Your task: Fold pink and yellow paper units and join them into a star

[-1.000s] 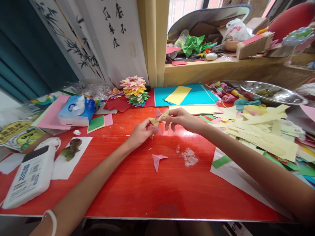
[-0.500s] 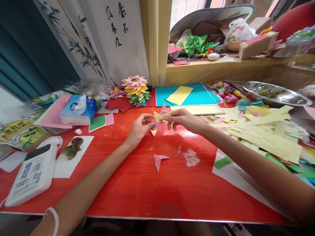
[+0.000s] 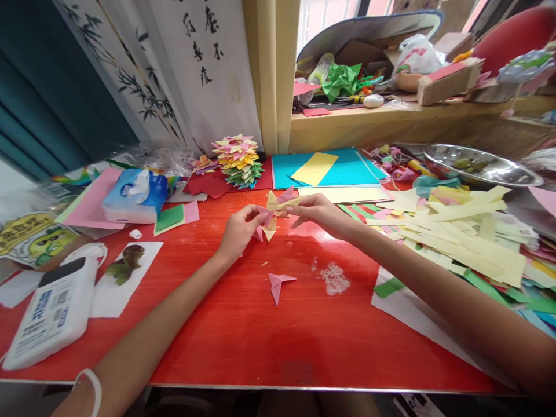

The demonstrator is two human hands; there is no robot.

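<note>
Between my two hands, above the red table, is a folded origami piece [image 3: 271, 204] with pink and pale yellow points. My left hand [image 3: 240, 230] pinches its pink left side between thumb and fingers. On the other side, my right hand [image 3: 316, 213] grips a pale yellow point, its lower fingers curled. Where the folded units meet is partly covered by my fingertips. Nearer to me on the table lies one loose pink folded unit [image 3: 279, 285], shaped like an arrowhead. A stacked origami tower [image 3: 238, 161] in pink, yellow and green stands behind my hands.
Paper strips [image 3: 460, 231] are heaped at the right, near a metal dish [image 3: 482, 163]. Blue and yellow sheets [image 3: 315, 168] lie at the back. A tissue pack [image 3: 136, 194] and a white power strip [image 3: 50, 313] are on the left of the red table [image 3: 243, 347].
The origami piece has turned in my hands, so its yellow and pink points now lie at different angles. My hands have stayed close together, and the view has shifted slightly.
</note>
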